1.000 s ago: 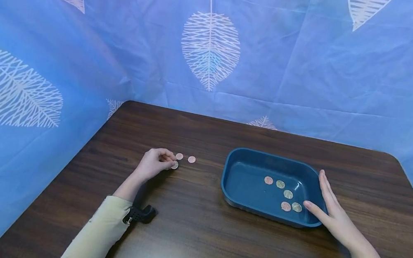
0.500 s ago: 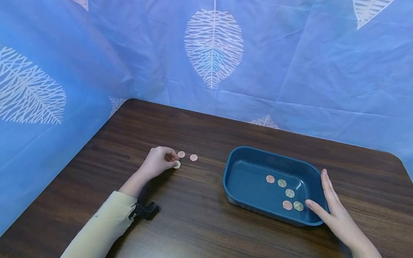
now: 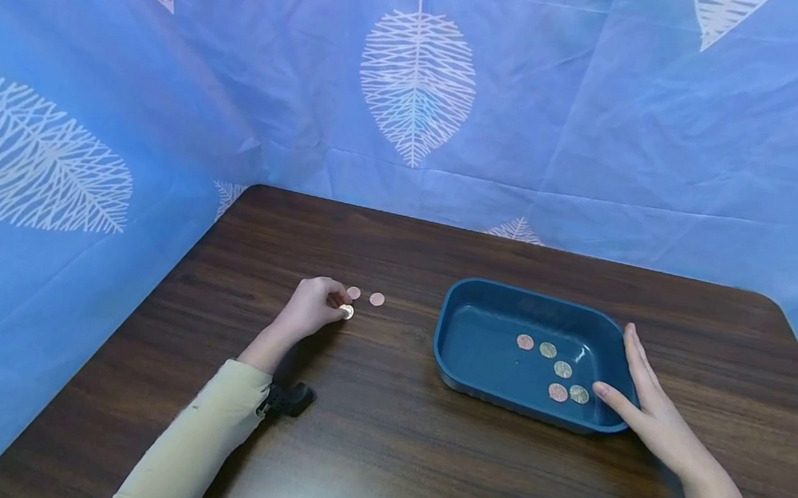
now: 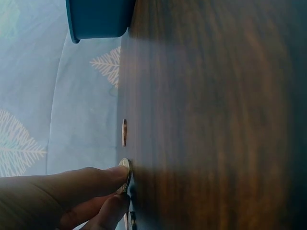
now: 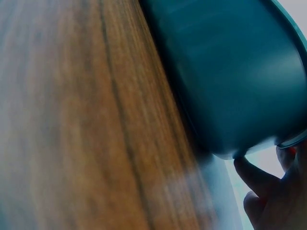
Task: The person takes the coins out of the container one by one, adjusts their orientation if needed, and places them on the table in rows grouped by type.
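In the head view my left hand (image 3: 309, 304) pinches a silvery coin (image 3: 347, 311) between thumb and fingertips at the left of the table. The left wrist view shows that coin (image 4: 125, 173) tipped up on edge at the fingertips. Two pinkish copper coins lie flat just beyond: one coin (image 3: 354, 293) right by the fingers, the other coin (image 3: 377, 299) farther right. My right hand (image 3: 658, 410) rests on the right end of a blue tray (image 3: 485, 284), fingers straight along the outside, thumb over the rim. Fingertips touch the tray's outer wall (image 5: 240, 86) in the right wrist view.
Inside the tray lie several coins, pinkish ones such as this coin (image 3: 525, 341) and yellowish ones such as this coin (image 3: 563, 369). The dark wooden table (image 3: 381, 440) ends at a blue leaf-print cloth (image 3: 279, 69) behind and to the left.
The silvery coin at my left fingertips has tilted up and now catches the light. My right hand keeps its place on the tray. The head view has shifted slightly.
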`<state>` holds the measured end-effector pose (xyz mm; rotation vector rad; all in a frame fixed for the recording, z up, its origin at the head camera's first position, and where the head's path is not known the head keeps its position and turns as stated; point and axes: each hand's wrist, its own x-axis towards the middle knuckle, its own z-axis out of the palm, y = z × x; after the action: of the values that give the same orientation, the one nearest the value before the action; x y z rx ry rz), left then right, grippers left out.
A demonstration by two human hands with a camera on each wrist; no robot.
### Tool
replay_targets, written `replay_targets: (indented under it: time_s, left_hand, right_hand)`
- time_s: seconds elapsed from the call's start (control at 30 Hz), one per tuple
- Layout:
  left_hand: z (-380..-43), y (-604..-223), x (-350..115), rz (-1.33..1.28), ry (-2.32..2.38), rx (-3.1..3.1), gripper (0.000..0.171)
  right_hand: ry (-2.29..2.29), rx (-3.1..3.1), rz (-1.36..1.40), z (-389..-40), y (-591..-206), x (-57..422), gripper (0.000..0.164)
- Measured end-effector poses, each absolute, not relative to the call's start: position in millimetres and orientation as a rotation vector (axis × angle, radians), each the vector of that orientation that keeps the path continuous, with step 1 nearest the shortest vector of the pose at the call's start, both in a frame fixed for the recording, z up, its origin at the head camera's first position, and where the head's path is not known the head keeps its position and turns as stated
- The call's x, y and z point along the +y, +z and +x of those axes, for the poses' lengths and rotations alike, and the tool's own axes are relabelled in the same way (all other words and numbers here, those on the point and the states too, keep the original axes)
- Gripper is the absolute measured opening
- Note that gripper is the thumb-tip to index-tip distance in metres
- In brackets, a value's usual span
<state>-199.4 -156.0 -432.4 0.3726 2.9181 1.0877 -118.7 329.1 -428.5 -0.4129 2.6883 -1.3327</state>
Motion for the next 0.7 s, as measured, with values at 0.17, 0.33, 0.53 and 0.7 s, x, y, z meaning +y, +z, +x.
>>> replay_targets:
  time_s: [0.17,0.33,0.53,0.7]
  left_hand:
    - [-199,-432,-158,0.400,1.073,2.918,0.008]
    - [-200,-431,-158,0.410,1.054,2.910,0.008]
    - [-200,-427,-159,0.392,1.026,2.913,0.010]
    - [-203,-412,-158,0.393,1.101,2.928,0.010]
  right_hand:
    - [-1.336,2.682,-0.415,-119,-428,329,0.086]
    - [-1.340,2.680,-0.416,-119,-428,328,0.086]
    - [-1.337,2.676,-0.407,-118,-429,329,0.086]
    - [-1.328,2.681,-0.396,-118,-430,329,0.086]
